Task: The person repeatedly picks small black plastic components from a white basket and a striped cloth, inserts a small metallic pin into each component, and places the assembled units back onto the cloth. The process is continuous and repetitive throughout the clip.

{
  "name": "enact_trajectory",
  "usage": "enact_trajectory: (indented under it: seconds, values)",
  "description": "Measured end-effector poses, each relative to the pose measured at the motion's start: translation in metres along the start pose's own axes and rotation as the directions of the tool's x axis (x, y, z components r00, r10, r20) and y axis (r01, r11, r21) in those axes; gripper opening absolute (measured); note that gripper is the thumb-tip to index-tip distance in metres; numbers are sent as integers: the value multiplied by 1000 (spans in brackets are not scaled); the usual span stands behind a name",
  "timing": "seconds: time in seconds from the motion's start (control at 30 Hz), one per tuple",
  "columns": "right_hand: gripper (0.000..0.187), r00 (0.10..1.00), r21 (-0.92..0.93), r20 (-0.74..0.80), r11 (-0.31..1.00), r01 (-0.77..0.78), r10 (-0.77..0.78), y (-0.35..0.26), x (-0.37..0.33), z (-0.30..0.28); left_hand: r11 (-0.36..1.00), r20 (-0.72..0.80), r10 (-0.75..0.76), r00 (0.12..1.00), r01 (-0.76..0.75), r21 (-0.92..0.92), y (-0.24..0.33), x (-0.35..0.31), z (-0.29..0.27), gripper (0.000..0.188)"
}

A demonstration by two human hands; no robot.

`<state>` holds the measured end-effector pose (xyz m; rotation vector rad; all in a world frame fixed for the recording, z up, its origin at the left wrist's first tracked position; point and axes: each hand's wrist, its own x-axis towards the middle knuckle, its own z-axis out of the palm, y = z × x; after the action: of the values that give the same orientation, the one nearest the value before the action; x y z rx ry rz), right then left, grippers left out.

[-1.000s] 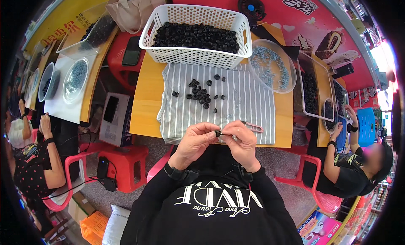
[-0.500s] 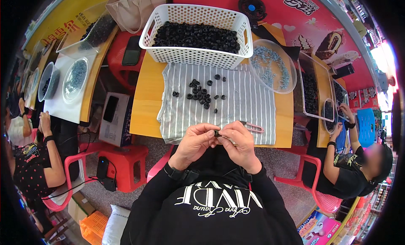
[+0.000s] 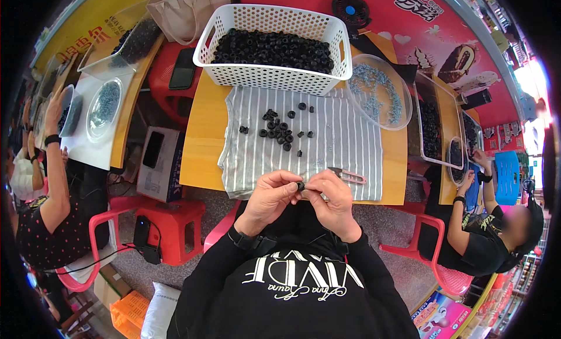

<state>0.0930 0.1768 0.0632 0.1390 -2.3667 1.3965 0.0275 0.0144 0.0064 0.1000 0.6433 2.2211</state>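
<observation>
Between the fingertips of both hands is a small black ring-like part (image 3: 301, 186), over the near edge of the cloth. My left hand (image 3: 270, 197) pinches it from the left. My right hand (image 3: 332, 202) grips it from the right, fingers curled in close; any finer piece there is too small to make out. Several loose black ring-like parts (image 3: 279, 131) lie scattered on the grey striped cloth (image 3: 345, 146). Pink-handled thread snips (image 3: 350, 175) rest on the cloth just beyond my right hand.
A white perforated basket (image 3: 269, 79) full of black parts stands at the table's far side. Right of it sits a clear round tray (image 3: 403, 120) of small light-blue pieces. A black fan (image 3: 350, 12) is behind. Co-workers sit at side tables, left and right.
My hands stay almost in place, with the black part turned slightly between my fingers. The co-worker on the left has raised an arm toward a clear tub and tilted it.
</observation>
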Motion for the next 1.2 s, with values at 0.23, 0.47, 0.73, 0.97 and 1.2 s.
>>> enact_trajectory:
  seconds: [0.23,0.47,0.73,0.97,1.2]
  values:
    - [19,990,-68,61,989,132,-128,-9,9,-5,985,37,8,999,-14,173,6,0,-8,10]
    - [21,971,-66,182,983,172,-158,-5,11,-9,950,36,-89,995,73,304,19,1,-8,8]
    - [32,960,61,279,998,8,-25,-5,19,-20,950,73,-116,991,89,298,23,4,5,23]
    - [38,936,84,349,996,13,-41,5,19,-15,886,90,-202,975,143,440,43,11,10,49]
    - [34,945,122,302,988,93,-126,8,14,-5,871,94,-198,976,132,473,43,7,9,42]
